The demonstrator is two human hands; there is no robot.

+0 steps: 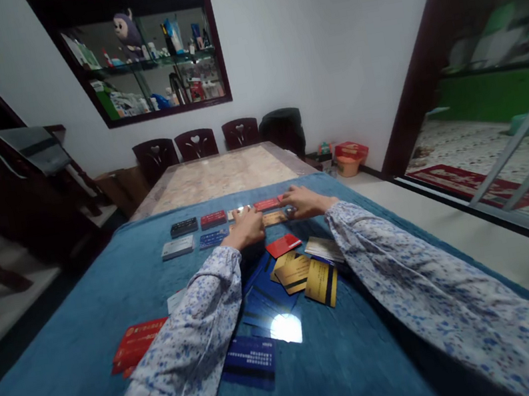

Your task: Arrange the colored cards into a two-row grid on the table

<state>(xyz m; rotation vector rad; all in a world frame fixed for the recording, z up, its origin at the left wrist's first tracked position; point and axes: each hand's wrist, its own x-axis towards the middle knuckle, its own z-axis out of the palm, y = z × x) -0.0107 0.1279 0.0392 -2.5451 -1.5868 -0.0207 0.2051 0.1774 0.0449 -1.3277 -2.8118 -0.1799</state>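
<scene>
My left hand (248,228) reaches over the middle of two rows of card stacks, fingers bent, partly covering a cream stack (238,213). My right hand (306,202) is at the right end of the rows, fingers apart, touching the end of a red card stack (268,204). Its thumb is near a gold card stack (274,218). Left of my hands are a black stack (183,228), another red stack (213,219), a white-grey stack (177,247) and a blue stack (213,239). What lies under my left palm is hidden.
Between my forearms lie loose gold cards (321,282), a red card (283,245), a whitish card (324,249) and blue cards (249,361). Red cards (137,344) lie left of my left sleeve. A blue cloth (69,366) covers the near table; chairs (195,144) stand beyond.
</scene>
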